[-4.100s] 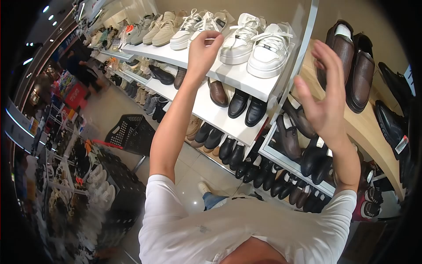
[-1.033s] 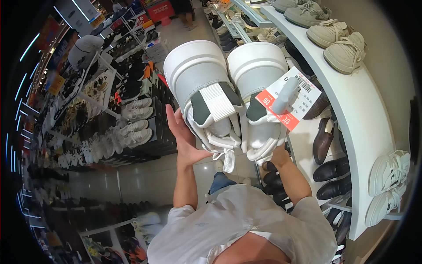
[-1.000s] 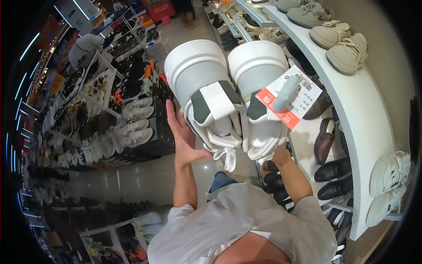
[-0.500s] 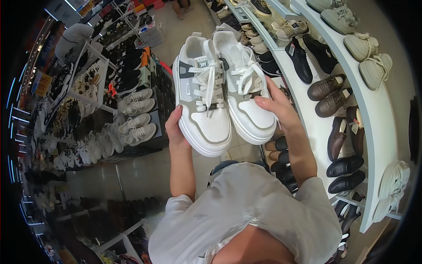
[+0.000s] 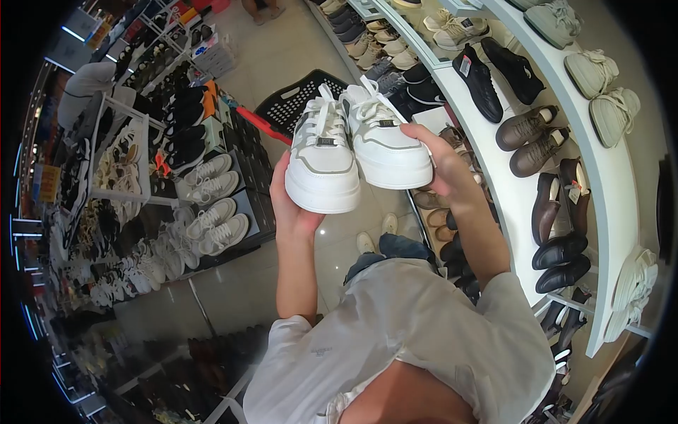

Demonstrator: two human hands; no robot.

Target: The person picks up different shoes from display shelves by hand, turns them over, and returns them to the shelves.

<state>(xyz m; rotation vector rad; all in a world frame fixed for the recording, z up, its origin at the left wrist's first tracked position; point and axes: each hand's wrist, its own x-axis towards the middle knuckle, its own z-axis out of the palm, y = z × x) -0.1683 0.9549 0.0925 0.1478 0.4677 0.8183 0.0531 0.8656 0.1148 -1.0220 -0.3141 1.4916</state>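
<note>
In front of my chest I hold a pair of white sneakers with grey trim and white laces, toes turned toward me. My left hand (image 5: pixel 295 194) grips the left sneaker (image 5: pixel 323 166) by its outer side and sole. My right hand (image 5: pixel 439 159) is closed on the right sneaker (image 5: pixel 390 152), thumb on top near the toe and fingers around the outer side. The two sneakers are side by side, close together at the heels. Their heels and most of the soles are hidden from me. Just beyond them is a black plastic basket (image 5: pixel 288 106) with a red handle (image 5: pixel 263 127).
To my right, a curved white shelf (image 5: pixel 491 152) holds black and brown shoes, with pale sneakers (image 5: pixel 613 116) on its upper tier. A display on the left carries white sneakers (image 5: pixel 224 235) and darker shoes. A person (image 5: pixel 88 88) bends at the upper left; another person's legs (image 5: pixel 263 10) show farther off.
Both sneakers have tipped, so their toe fronts now face me and their insides are no longer visible. The basket behind them and my own feet have come into view.
</note>
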